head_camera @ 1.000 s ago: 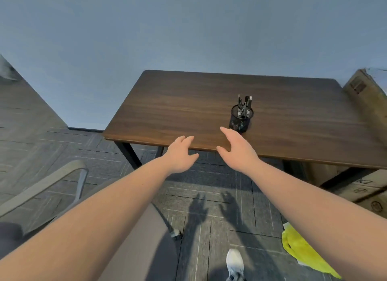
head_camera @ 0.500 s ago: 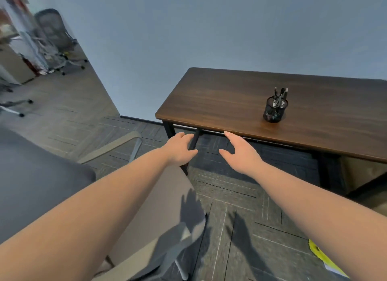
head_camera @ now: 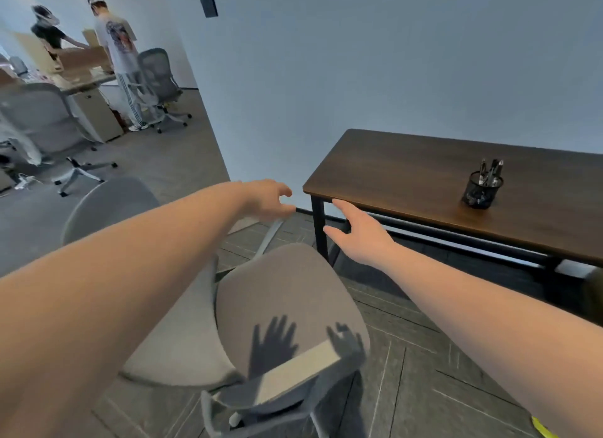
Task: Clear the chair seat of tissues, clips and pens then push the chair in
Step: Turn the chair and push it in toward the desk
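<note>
A grey office chair (head_camera: 287,300) stands below my arms, left of the desk, its bare seat showing only the shadows of my hands. My left hand (head_camera: 267,197) hovers above the far armrest (head_camera: 270,233), fingers curled and apart, holding nothing. My right hand (head_camera: 359,233) is open beside the desk's near left leg, above the seat's far edge. On the brown wooden desk (head_camera: 408,170) stands a black mesh pen cup (head_camera: 482,190) with several pens.
The chair's near armrest (head_camera: 293,369) crosses the bottom middle. Two people stand at desks with other office chairs (head_camera: 156,78) at the far left. A yellow item (head_camera: 543,431) peeks in at the bottom right on the grey floor.
The view has swung left, so the desk has slid right and the chair seat and the far room have come into sight. Both hands stay held out, empty.
</note>
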Action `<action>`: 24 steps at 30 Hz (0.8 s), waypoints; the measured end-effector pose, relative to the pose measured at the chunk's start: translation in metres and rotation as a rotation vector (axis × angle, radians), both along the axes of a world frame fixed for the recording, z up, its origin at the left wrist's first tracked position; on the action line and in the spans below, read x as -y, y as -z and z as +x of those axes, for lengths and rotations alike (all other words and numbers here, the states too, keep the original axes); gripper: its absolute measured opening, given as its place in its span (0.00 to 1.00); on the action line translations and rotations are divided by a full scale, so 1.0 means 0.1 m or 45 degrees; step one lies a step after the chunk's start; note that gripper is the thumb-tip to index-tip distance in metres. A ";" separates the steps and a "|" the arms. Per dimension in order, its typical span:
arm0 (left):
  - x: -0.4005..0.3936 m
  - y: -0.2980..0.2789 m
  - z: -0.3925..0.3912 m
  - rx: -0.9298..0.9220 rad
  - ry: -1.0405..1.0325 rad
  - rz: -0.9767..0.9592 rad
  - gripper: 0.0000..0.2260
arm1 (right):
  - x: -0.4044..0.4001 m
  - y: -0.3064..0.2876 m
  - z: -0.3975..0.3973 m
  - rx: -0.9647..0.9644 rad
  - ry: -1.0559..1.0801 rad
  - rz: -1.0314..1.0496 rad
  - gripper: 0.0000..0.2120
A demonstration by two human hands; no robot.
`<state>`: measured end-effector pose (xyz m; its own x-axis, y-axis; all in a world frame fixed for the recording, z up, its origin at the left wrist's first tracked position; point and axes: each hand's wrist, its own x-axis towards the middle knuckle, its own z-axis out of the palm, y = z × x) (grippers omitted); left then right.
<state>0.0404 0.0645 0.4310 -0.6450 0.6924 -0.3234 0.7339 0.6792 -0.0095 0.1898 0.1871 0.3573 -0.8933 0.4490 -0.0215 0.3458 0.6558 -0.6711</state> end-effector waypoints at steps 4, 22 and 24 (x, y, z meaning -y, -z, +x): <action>0.62 -0.33 -0.35 0.019 0.001 0.024 0.24 | 0.64 -0.19 -0.36 -0.022 0.001 -0.002 0.29; 2.71 0.04 -1.82 -0.046 0.023 0.190 0.27 | 3.10 -0.40 -1.46 0.219 -0.293 -0.379 0.39; 2.80 0.02 -1.95 -0.113 0.060 0.167 0.27 | 3.18 -0.40 -1.50 0.260 -0.362 -0.365 0.41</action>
<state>-0.1546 -0.2159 0.4292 -0.6327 0.7551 -0.1716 0.7652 0.6437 0.0108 0.0395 -0.1308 0.3974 -0.9447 0.1369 -0.2979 0.3232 0.5417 -0.7760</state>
